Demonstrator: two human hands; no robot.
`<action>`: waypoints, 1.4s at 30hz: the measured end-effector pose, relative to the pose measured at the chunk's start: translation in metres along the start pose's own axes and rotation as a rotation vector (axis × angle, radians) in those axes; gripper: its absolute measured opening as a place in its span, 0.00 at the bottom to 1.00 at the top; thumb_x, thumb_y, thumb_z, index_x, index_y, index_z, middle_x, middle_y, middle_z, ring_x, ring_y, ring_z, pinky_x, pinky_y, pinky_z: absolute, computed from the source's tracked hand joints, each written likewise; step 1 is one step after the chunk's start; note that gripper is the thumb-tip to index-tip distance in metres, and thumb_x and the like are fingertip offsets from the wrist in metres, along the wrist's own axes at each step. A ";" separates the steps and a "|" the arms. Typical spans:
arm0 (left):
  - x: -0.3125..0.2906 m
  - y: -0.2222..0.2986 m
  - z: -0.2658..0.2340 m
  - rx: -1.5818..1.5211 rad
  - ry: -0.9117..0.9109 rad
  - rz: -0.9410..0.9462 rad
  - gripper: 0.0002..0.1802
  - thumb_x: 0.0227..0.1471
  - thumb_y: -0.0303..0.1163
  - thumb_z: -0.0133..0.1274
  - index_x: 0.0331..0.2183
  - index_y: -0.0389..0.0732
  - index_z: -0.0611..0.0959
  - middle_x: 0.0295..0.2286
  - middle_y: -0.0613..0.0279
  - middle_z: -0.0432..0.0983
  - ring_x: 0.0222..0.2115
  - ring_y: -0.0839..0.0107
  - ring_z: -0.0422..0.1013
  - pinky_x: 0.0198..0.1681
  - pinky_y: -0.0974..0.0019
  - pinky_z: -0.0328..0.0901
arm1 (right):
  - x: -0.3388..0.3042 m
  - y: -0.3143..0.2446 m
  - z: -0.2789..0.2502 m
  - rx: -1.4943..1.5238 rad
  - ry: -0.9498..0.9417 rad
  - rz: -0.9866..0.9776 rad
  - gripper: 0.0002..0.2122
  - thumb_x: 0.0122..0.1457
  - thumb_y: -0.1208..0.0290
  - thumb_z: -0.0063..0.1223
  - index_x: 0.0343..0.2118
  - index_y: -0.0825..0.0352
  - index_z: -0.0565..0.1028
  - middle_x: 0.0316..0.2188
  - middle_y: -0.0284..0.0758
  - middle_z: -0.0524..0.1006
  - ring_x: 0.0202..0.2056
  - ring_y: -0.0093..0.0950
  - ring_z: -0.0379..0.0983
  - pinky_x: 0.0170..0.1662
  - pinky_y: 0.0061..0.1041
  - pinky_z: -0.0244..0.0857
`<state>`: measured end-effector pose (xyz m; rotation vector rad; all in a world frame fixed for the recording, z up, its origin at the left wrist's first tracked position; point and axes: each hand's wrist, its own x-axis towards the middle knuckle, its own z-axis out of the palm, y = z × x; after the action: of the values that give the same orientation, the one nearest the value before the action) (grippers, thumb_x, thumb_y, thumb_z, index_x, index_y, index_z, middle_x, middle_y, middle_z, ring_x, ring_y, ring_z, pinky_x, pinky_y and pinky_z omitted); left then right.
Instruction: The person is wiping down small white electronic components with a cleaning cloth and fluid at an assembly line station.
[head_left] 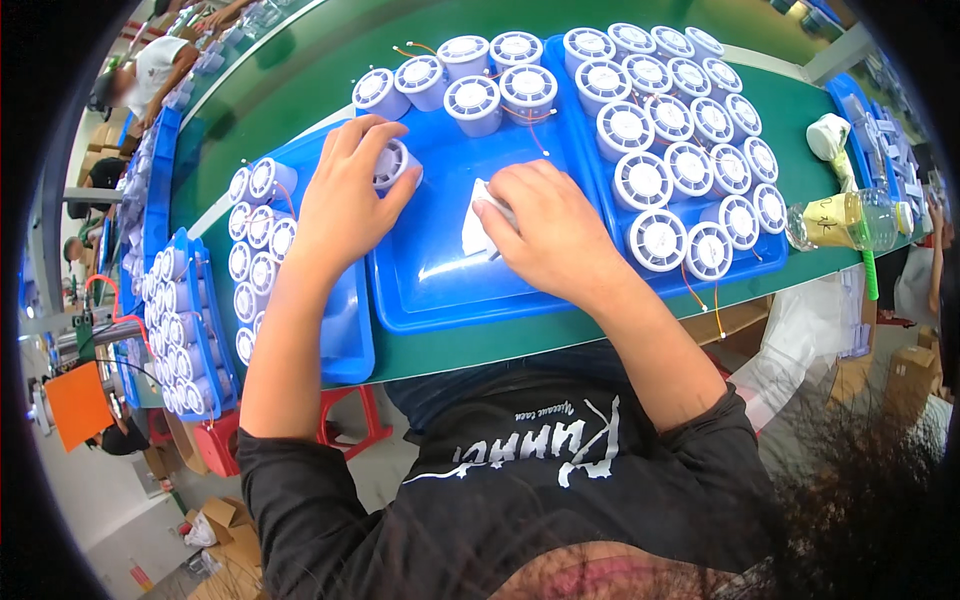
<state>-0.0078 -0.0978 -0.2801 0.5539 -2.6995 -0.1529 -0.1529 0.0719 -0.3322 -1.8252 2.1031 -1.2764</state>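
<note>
My left hand [352, 195] is closed round a small lavender cylindrical unit with a slotted round top [397, 166], over the left side of a blue tray [430, 302]. My right hand [555, 232] has its fingers curled over a white wipe [474, 226], cloth or paper, held low above the same tray. A greyish edge shows under those fingers, too covered to name. Several similar units [472, 104], some with orange wires, stand along that tray's far edge. The two hands are apart.
On the right, a blue tray holds rows of the units [644, 180]. Another tray with units [262, 228] lies to the left, and a stacked one [180, 330] beyond it. A plastic bottle [840, 220] lies on the green table [480, 352] at right. Other people work across the left.
</note>
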 end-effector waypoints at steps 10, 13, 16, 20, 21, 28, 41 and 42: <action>0.011 0.007 0.004 -0.129 -0.035 -0.175 0.23 0.47 0.37 0.61 0.45 0.39 0.76 0.41 0.55 0.73 0.30 0.64 0.75 0.37 0.62 0.69 | 0.002 -0.001 0.001 0.015 -0.013 -0.025 0.08 0.57 0.67 0.53 0.30 0.68 0.74 0.33 0.40 0.76 0.38 0.42 0.70 0.45 0.37 0.64; 0.028 0.005 0.028 -0.140 0.031 -0.108 0.21 0.48 0.35 0.60 0.44 0.40 0.77 0.40 0.55 0.73 0.31 0.63 0.75 0.37 0.62 0.69 | 0.003 -0.001 -0.001 0.071 0.002 -0.029 0.09 0.57 0.67 0.53 0.30 0.69 0.74 0.32 0.40 0.75 0.38 0.41 0.69 0.45 0.37 0.64; 0.039 0.006 0.035 -0.094 0.089 -0.067 0.19 0.49 0.35 0.59 0.43 0.40 0.77 0.39 0.55 0.72 0.31 0.61 0.74 0.37 0.61 0.69 | 0.005 -0.003 -0.003 0.115 0.006 0.015 0.10 0.58 0.66 0.52 0.31 0.69 0.75 0.31 0.40 0.74 0.37 0.41 0.69 0.44 0.36 0.63; 0.037 0.007 0.034 -0.130 0.087 -0.128 0.21 0.49 0.36 0.58 0.45 0.40 0.75 0.43 0.52 0.71 0.37 0.55 0.73 0.41 0.58 0.69 | 0.008 -0.004 -0.007 0.214 -0.060 0.101 0.10 0.59 0.66 0.51 0.31 0.69 0.75 0.30 0.41 0.73 0.36 0.40 0.69 0.43 0.35 0.63; 0.032 0.008 0.031 -0.168 0.044 -0.160 0.23 0.49 0.37 0.58 0.46 0.39 0.74 0.45 0.50 0.70 0.41 0.50 0.72 0.44 0.55 0.68 | 0.008 -0.004 -0.006 0.264 -0.073 0.132 0.10 0.59 0.66 0.51 0.31 0.70 0.75 0.30 0.41 0.73 0.34 0.39 0.70 0.42 0.33 0.63; -0.049 0.045 -0.023 -0.341 0.031 -0.124 0.24 0.48 0.30 0.59 0.47 0.38 0.72 0.46 0.49 0.68 0.43 0.57 0.71 0.45 0.60 0.66 | 0.004 -0.011 -0.016 1.128 -0.168 0.456 0.11 0.64 0.62 0.49 0.34 0.66 0.74 0.27 0.25 0.72 0.30 0.14 0.67 0.34 0.17 0.60; -0.144 0.116 -0.020 -1.759 0.014 -0.799 0.09 0.56 0.30 0.54 0.39 0.39 0.74 0.36 0.65 0.74 0.37 0.81 0.69 0.42 0.75 0.63 | -0.047 -0.067 -0.040 1.559 -0.618 0.501 0.08 0.61 0.67 0.51 0.38 0.67 0.73 0.31 0.28 0.74 0.34 0.15 0.68 0.38 0.17 0.61; -0.142 0.118 -0.022 -1.774 0.017 -0.808 0.06 0.55 0.28 0.54 0.35 0.40 0.74 0.37 0.64 0.73 0.37 0.79 0.68 0.41 0.73 0.63 | -0.050 -0.063 -0.043 1.558 -0.611 0.502 0.09 0.62 0.67 0.50 0.38 0.68 0.73 0.31 0.28 0.74 0.35 0.15 0.68 0.38 0.17 0.60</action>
<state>0.0795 0.0662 -0.2873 0.8138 -1.1729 -2.2336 -0.1127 0.1406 -0.2876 -0.7021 0.6144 -1.2615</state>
